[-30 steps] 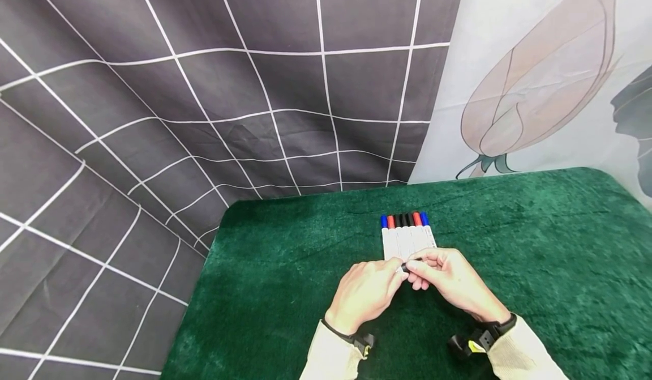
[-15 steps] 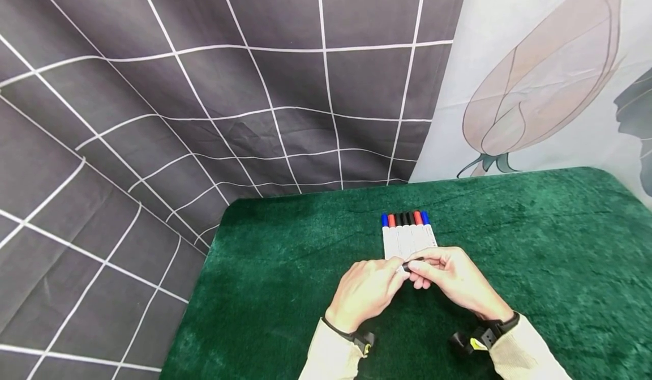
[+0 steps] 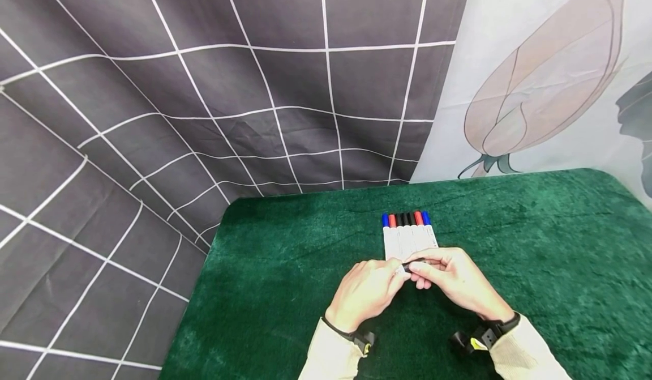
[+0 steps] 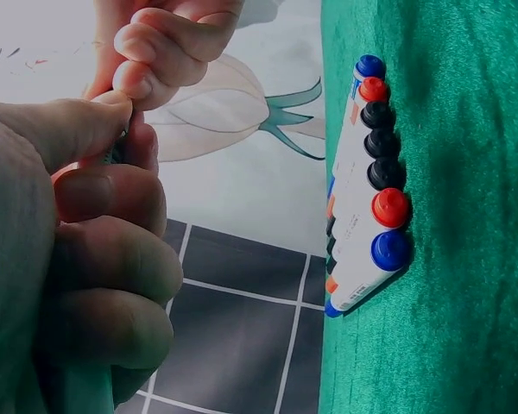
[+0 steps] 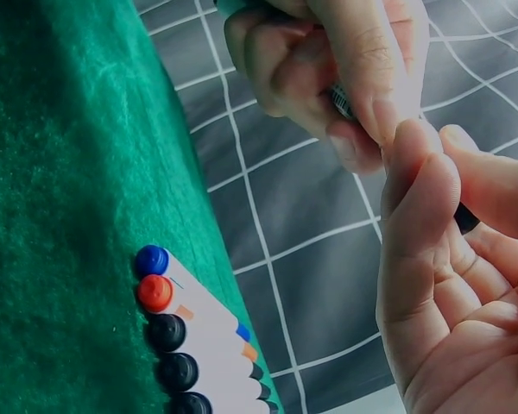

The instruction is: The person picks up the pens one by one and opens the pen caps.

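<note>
My left hand (image 3: 363,295) grips a marker, its fingers curled round the barrel (image 5: 342,102), most of which they hide. With thumb and fingertips, my right hand (image 3: 455,278) pinches the marker's black cap (image 3: 407,266). The two hands meet fingertip to fingertip, just above the near ends of a row of markers. In the right wrist view the black end (image 5: 467,219) of the cap pokes out behind the right fingers. Whether the cap sits fully on the barrel is hidden by the fingers.
Several white-barrelled markers (image 3: 407,241) lie side by side on the green cloth (image 3: 285,267), with blue, red and black caps pointing away. A grey gridded curtain (image 3: 295,80) and a white flower-print curtain (image 3: 453,114) hang behind the table. Black wrist straps sit on both wrists.
The hands stay almost in place. A little more of the black cap shows between the fingertips than a second ago. The head view has shifted very slightly.
</note>
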A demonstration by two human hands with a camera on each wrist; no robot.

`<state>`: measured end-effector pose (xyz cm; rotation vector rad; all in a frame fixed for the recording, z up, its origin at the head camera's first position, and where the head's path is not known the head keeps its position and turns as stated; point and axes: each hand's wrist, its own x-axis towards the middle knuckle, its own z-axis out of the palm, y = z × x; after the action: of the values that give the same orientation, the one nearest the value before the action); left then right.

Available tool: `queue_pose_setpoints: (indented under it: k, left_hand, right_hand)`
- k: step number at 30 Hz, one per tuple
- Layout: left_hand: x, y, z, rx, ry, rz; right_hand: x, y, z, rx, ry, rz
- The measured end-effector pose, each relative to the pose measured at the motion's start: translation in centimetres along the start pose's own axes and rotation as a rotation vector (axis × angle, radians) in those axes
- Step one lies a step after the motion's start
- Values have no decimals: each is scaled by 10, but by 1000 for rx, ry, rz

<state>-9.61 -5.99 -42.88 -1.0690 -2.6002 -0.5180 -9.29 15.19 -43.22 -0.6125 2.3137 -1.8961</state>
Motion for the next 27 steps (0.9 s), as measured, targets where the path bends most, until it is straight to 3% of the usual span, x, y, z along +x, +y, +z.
queue_pose_setpoints:
  k: [18,27]
  left_hand:
    - [1,-1,-2,-41,-56,-37]
    - [0,-2,-2,-58,-36,-29]
  right_hand:
    - [1,1,1,-5,-9,4]
    - [1,2,2,-13,-11,-14]
